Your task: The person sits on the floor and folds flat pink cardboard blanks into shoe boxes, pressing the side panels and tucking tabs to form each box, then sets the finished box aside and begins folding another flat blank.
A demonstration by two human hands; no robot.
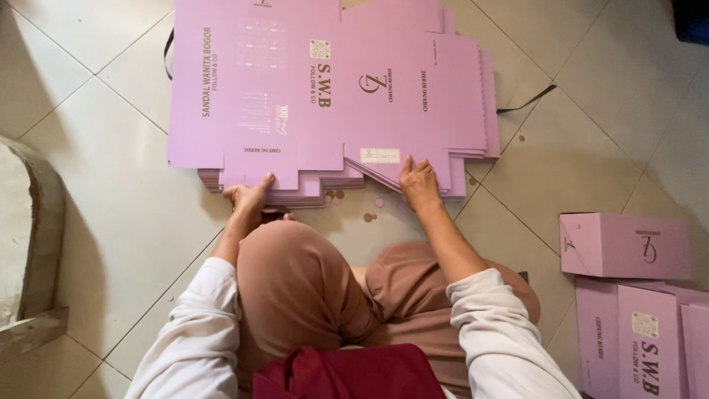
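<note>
Stack of flat lilac carton blanks [325, 89] lies on the pale tiled floor [118, 214], ahead of the fingers. Left hand [249, 196] grips the near edge flaps; right hand [419, 185] rests flat on it, fingers spread. Folded lilac boxes [628, 247] sit well right of the right hand.

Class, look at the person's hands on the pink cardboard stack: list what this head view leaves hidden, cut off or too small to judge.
- Left hand: fingertips hidden under the flat sheets, so the grip is unclear.
- Right hand: lies on the stack's edge; whether it pinches a sheet is unclear.
- Stack's far end: cut off by the top edge.
- Number of sheets: layers too thin to count.
- Folded boxes: cut off at the right edge.
</note>
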